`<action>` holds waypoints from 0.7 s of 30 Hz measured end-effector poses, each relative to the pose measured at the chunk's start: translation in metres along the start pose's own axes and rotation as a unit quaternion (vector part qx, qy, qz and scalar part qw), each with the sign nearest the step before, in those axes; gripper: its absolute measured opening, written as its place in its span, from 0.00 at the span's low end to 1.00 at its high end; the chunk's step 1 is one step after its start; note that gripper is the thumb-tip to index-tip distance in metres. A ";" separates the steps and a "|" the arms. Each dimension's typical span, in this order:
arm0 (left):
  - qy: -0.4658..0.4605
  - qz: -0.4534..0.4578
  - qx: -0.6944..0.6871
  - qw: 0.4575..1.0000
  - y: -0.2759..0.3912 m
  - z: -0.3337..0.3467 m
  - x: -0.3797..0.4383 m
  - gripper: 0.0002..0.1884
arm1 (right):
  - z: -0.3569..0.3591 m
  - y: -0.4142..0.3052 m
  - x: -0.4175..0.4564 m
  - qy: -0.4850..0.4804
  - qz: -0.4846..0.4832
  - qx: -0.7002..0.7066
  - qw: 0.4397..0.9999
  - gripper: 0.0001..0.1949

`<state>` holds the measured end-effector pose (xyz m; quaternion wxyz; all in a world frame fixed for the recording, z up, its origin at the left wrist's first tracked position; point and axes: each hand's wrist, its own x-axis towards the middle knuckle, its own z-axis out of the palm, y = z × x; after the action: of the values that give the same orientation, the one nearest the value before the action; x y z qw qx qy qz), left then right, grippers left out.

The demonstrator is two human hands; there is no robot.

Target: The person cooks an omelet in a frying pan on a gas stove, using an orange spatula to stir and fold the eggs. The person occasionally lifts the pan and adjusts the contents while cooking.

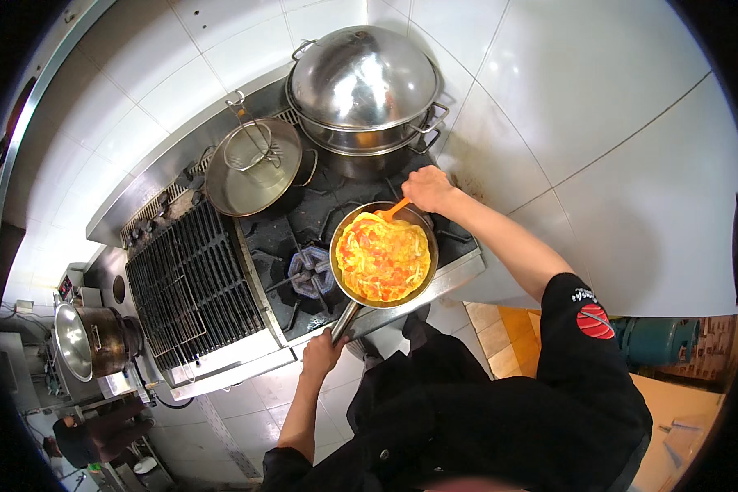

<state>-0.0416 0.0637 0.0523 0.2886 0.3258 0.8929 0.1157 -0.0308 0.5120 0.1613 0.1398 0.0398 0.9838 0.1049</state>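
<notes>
My left hand [323,352] is closed around the metal handle [346,321] of a frying pan [433,246] over the front edge of a gas range. In the pan lies a round yellow omelette [382,258] with red and pale pieces. My right hand [427,187], above the pan's far right rim, grips an orange spatula [397,208]. The spatula's blade touches the omelette's far edge and is partly hidden there. Left of the pan, an uncovered burner [311,272] shows bluish colour.
Behind stand a large domed steel pot [363,80] and a wide pan of liquid [255,194] with a wire strainer [248,147]. A black grill grate [190,283] lies left, beyond it a tall pot [98,341]. A person [80,440] stands far off at lower left. A tiled wall [529,135] borders the right.
</notes>
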 end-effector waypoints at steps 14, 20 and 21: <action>-0.017 -0.017 0.007 1.000 0.002 -0.001 -0.001 0.29 | -0.007 0.018 -0.012 -0.017 0.025 -0.068 0.997 0.09; -0.022 -0.020 -0.003 1.000 0.004 -0.004 0.002 0.29 | 0.004 0.020 -0.018 -0.028 -0.003 -0.116 0.993 0.08; -0.015 -0.015 0.000 1.000 0.002 -0.003 0.001 0.29 | -0.003 0.017 -0.015 -0.033 -0.007 -0.118 0.992 0.08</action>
<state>-0.0427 0.0662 0.0552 0.3032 0.3141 0.8933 0.1066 -0.0159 0.5263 0.1718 0.1763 0.0196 0.9598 0.2177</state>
